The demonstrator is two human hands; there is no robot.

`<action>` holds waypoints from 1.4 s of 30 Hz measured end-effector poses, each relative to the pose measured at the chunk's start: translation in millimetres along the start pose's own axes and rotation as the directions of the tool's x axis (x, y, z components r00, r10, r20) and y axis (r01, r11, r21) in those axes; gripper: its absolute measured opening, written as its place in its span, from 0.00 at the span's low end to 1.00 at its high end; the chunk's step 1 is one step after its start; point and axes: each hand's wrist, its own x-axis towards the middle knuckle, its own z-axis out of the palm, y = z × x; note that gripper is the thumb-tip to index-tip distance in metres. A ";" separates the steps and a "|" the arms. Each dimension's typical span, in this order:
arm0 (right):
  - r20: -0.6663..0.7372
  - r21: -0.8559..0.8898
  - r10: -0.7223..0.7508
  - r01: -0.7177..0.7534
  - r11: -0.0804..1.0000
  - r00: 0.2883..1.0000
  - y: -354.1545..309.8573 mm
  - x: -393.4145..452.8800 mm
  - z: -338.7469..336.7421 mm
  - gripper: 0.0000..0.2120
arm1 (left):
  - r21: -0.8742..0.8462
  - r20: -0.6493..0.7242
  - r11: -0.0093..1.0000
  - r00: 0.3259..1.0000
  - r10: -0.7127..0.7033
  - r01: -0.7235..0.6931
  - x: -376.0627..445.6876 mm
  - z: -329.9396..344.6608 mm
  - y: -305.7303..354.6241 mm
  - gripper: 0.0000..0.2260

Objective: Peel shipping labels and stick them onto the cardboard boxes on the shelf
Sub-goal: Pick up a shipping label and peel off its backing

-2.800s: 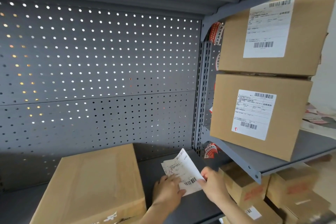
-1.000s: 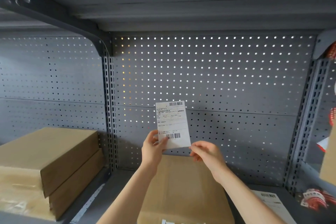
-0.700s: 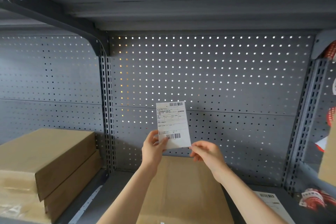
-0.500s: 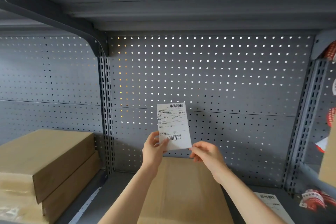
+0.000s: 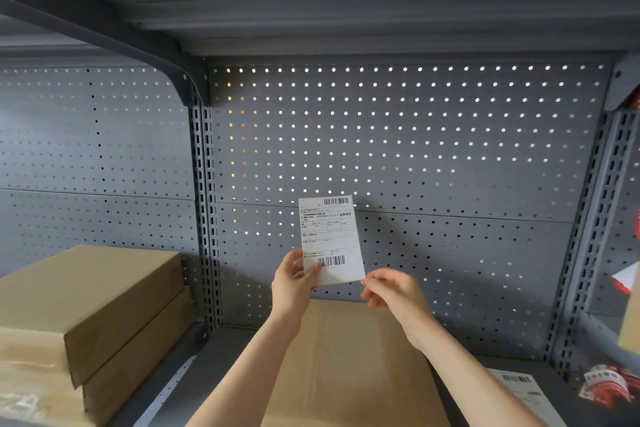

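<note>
Before the grey pegboard [image 5: 415, 149], left hand [image 5: 292, 284] and right hand [image 5: 393, 291] pinch a shipping label [image 5: 330, 239] above a cardboard box [image 5: 349, 367].

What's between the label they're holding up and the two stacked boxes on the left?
In the head view, only the slotted upright post and perforated back panel lie between the label and the stacked boxes.

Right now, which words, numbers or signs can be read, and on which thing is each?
Held label: barcodes and small print, too small to read.
Label on the shelf: barcode, print too blurred.
Red tape roll: markings too blurred.
Boxes: no print seen.
</note>
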 end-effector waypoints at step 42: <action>0.088 -0.248 -0.172 0.188 0.950 0.981 -12.1 11.6 9.1 0.06 | 0.285 0.196 0.959 0.979 -0.060 0.001 -15.7 19.0 32.6 0.10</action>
